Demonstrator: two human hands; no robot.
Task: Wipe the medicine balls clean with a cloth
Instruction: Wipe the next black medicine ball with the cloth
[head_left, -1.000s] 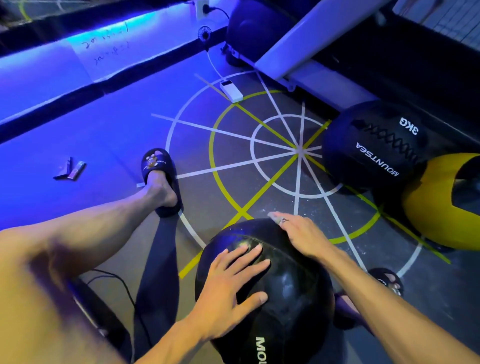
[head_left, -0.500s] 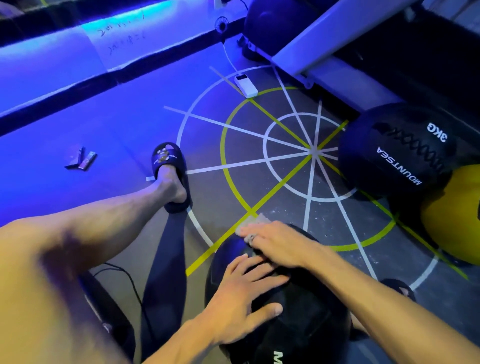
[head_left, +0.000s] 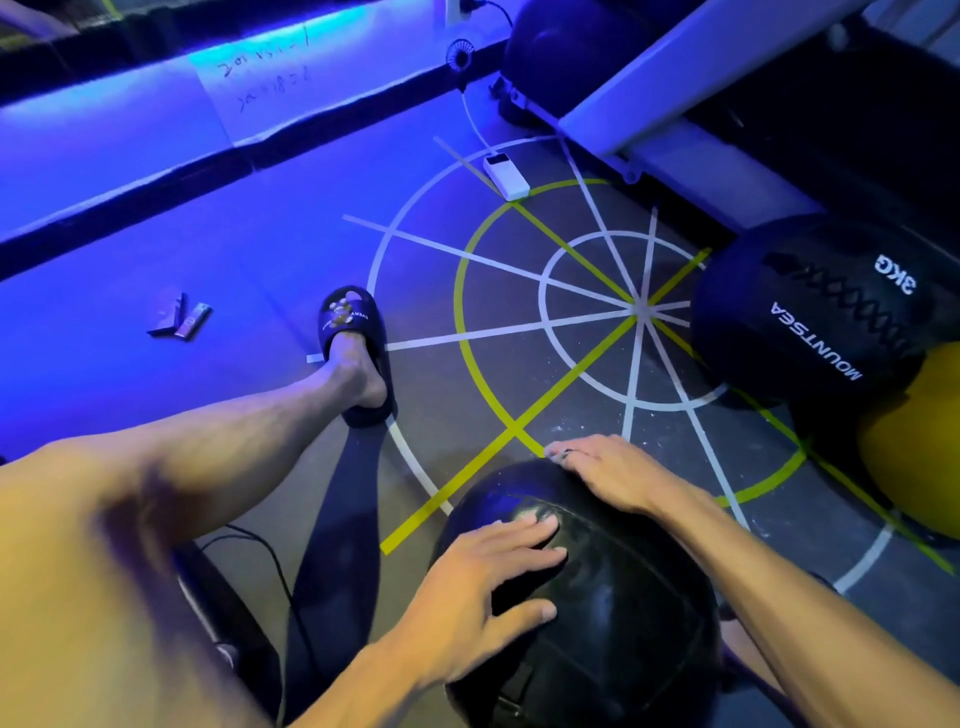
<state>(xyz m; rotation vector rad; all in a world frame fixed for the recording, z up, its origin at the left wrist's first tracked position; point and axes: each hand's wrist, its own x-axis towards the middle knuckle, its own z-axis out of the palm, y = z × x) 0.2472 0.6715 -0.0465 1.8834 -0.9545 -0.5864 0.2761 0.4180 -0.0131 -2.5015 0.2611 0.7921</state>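
Observation:
A black medicine ball sits on the floor between my legs. My left hand lies flat on its near top with the fingers spread. My right hand presses on the ball's far top edge, fingers straight and pointing left. Only a pale sliver of the cloth shows past those fingertips; the rest is hidden under the hand. A second black ball marked 3KG and a yellow ball rest on the floor at the right.
My left leg stretches forward to a dark slipper. A white power bank with a cable lies further off, small items lie at the left, and a machine frame stands at the back right. Taped circles and lines mark the floor.
My right hand swept left across the ball's top with the cloth, then moved toward the far edge; less of the cloth shows now. My left hand stayed flat on the ball.

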